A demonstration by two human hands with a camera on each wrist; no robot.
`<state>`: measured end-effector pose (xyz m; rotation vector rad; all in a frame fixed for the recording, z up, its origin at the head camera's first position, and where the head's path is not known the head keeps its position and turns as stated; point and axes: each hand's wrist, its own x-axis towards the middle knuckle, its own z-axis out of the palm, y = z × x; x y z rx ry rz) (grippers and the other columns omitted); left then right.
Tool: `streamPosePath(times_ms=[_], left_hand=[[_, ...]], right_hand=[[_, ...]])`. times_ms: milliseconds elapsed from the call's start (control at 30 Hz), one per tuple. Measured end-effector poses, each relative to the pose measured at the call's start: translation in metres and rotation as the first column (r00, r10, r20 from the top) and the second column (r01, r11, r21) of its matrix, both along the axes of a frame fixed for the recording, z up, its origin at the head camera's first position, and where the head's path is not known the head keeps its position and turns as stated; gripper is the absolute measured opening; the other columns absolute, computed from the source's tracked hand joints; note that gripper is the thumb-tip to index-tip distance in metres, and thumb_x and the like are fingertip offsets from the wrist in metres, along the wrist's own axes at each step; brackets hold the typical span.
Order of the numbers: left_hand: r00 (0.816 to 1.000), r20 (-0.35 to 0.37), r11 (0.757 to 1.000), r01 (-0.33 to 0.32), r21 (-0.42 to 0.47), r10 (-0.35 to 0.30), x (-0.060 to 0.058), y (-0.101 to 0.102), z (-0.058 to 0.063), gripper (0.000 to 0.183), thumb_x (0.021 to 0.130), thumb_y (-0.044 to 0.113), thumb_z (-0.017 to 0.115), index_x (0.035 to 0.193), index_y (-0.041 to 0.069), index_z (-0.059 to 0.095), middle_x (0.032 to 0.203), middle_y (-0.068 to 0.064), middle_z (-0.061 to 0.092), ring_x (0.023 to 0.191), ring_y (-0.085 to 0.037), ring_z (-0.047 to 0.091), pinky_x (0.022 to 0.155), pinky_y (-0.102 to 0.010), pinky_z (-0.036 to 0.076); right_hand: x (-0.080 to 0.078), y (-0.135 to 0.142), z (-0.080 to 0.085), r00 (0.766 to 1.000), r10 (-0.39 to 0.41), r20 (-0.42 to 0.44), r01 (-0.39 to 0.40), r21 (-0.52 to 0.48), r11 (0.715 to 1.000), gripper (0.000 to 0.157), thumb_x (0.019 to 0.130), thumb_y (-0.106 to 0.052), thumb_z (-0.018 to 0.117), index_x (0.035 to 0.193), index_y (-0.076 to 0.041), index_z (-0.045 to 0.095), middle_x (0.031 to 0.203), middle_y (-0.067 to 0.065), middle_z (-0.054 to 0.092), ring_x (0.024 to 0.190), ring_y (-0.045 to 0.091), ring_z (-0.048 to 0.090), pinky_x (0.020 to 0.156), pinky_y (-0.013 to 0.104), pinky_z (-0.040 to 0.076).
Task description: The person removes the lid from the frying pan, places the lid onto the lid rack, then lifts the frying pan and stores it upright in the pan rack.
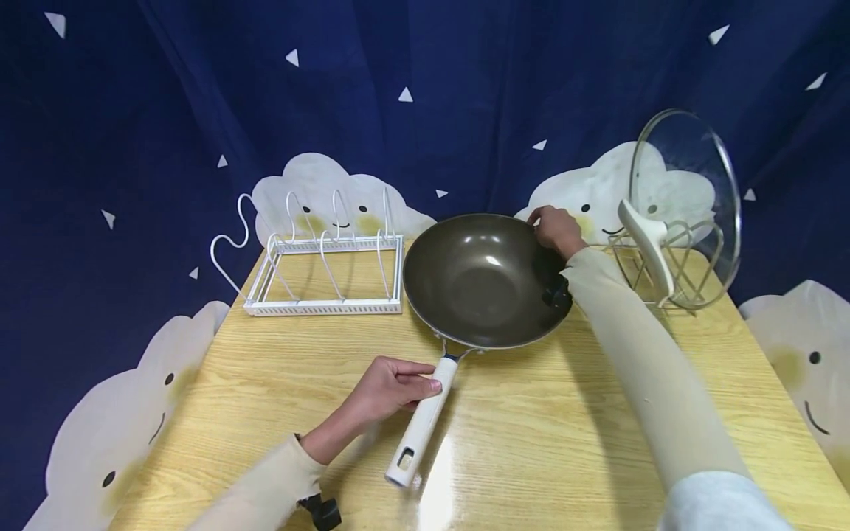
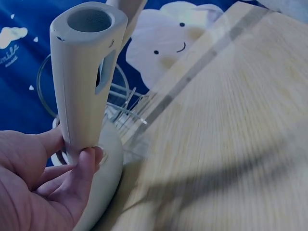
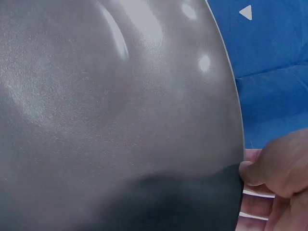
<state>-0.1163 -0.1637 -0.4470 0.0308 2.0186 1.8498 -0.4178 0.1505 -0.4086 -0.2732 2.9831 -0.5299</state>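
A dark-coated wok [image 1: 485, 291] with a white handle [image 1: 425, 417] is at the middle of the table, its handle toward me. My left hand [image 1: 392, 391] pinches the handle near its upper end between thumb and fingers; the left wrist view shows the handle's hollow end [image 2: 89, 20] and the wok's pale outside [image 2: 108, 168]. At the far right of the rim, my right hand [image 1: 558, 228] grips the edge. In the right wrist view that thumb lies at the rim, with the fingers behind the wok wall [image 3: 144, 120].
A white wire rack [image 1: 325, 308] stands left of the wok. To the right, a glass lid [image 1: 720, 155] with a white handle [image 1: 647, 247] stands upright in a wire holder [image 1: 697, 284]. Behind the wooden table [image 1: 531, 442] hangs a dark blue curtain [image 1: 465, 74] with clouds.
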Motion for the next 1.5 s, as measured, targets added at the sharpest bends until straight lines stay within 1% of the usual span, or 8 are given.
streamPosePath(times_ms=[333, 500, 633, 767, 967, 1167, 1267, 1500], left_hand=[[0.997, -0.007, 0.994, -0.074, 0.083, 0.075, 0.002, 0.024, -0.008, 0.042, 0.091, 0.009, 0.077, 0.126, -0.012, 0.065, 0.106, -0.025, 0.073, 0.08, -0.018, 0.075, 0.074, -0.038, 0.062], [0.996, -0.016, 0.992, -0.089, 0.094, 0.091, 0.002, 0.033, -0.012, 0.041, 0.09, 0.01, 0.078, 0.126, -0.007, 0.068, 0.104, -0.022, 0.075, 0.073, -0.012, 0.072, 0.07, -0.036, 0.061], [0.996, -0.017, 0.991, -0.086, 0.105, 0.089, 0.002, 0.038, -0.013, 0.042, 0.09, 0.011, 0.079, 0.127, -0.007, 0.067, 0.102, -0.022, 0.076, 0.069, -0.012, 0.072, 0.072, -0.043, 0.062], [0.996, -0.027, 0.99, -0.078, 0.114, 0.082, 0.002, 0.041, -0.015, 0.043, 0.091, 0.01, 0.078, 0.127, -0.008, 0.066, 0.102, -0.023, 0.075, 0.066, -0.012, 0.072, 0.073, -0.048, 0.062], [0.994, -0.055, 0.991, -0.083, 0.108, 0.09, 0.002, 0.045, -0.016, 0.042, 0.091, 0.011, 0.078, 0.127, -0.009, 0.066, 0.102, -0.022, 0.075, 0.07, -0.013, 0.074, 0.074, -0.045, 0.062], [0.996, -0.054, 0.989, -0.06, 0.137, 0.068, 0.001, 0.05, -0.016, 0.045, 0.092, 0.01, 0.077, 0.13, -0.009, 0.063, 0.104, -0.023, 0.075, 0.077, -0.02, 0.076, 0.08, -0.051, 0.06], [0.997, -0.047, 0.985, -0.05, 0.168, 0.059, 0.0, 0.049, -0.017, 0.046, 0.093, 0.009, 0.075, 0.133, -0.009, 0.061, 0.106, -0.023, 0.075, 0.081, -0.022, 0.076, 0.081, -0.048, 0.06], [0.995, -0.051, 0.991, -0.077, 0.113, 0.083, -0.003, 0.034, -0.017, 0.046, 0.098, 0.017, 0.07, 0.134, -0.009, 0.058, 0.111, -0.029, 0.072, 0.08, -0.03, 0.076, 0.074, -0.037, 0.062]], right_hand=[[-0.011, -0.006, -0.007, 0.999, -0.039, -0.03, 0.039, -0.016, 0.999, 0.038, 0.092, -0.007, 0.045, 0.123, -0.006, 0.067, 0.123, 0.035, 0.061, 0.112, 0.049, 0.061, 0.087, 0.059, 0.051], [-0.018, -0.009, -0.013, 0.998, 0.018, -0.053, -0.019, -0.019, 1.0, 0.035, 0.099, -0.012, 0.046, 0.126, -0.002, 0.065, 0.126, 0.034, 0.061, 0.116, 0.051, 0.058, 0.096, 0.059, 0.048], [-0.023, -0.013, -0.017, 0.996, 0.06, -0.068, -0.061, -0.019, 0.998, 0.037, 0.101, -0.014, 0.046, 0.13, 0.0, 0.064, 0.131, 0.031, 0.061, 0.122, 0.052, 0.055, 0.102, 0.059, 0.044], [-0.026, -0.016, -0.017, 0.996, 0.07, -0.049, -0.071, -0.019, 0.997, 0.039, 0.101, -0.017, 0.046, 0.132, 0.001, 0.062, 0.135, 0.03, 0.059, 0.126, 0.051, 0.052, 0.106, 0.058, 0.042], [-0.027, -0.02, -0.014, 0.997, 0.075, -0.016, -0.075, -0.003, 0.997, 0.041, 0.103, -0.02, 0.046, 0.133, 0.003, 0.059, 0.136, 0.03, 0.058, 0.128, 0.051, 0.051, 0.107, 0.057, 0.042], [-0.024, -0.019, -0.009, 0.997, 0.056, -0.046, -0.056, -0.015, 0.998, 0.044, 0.102, -0.022, 0.047, 0.134, 0.006, 0.058, 0.135, 0.03, 0.059, 0.127, 0.051, 0.052, 0.107, 0.057, 0.042], [-0.019, -0.021, -0.005, 0.996, 0.03, -0.087, -0.034, -0.055, 0.998, 0.045, 0.101, -0.023, 0.047, 0.135, 0.006, 0.058, 0.133, 0.031, 0.06, 0.126, 0.051, 0.053, 0.106, 0.057, 0.042], [0.012, -0.024, 0.016, 0.973, -0.022, -0.23, -0.025, -0.203, 0.979, 0.042, 0.099, -0.026, 0.056, 0.129, 0.002, 0.063, 0.124, 0.029, 0.066, 0.121, 0.049, 0.057, 0.102, 0.058, 0.043]])
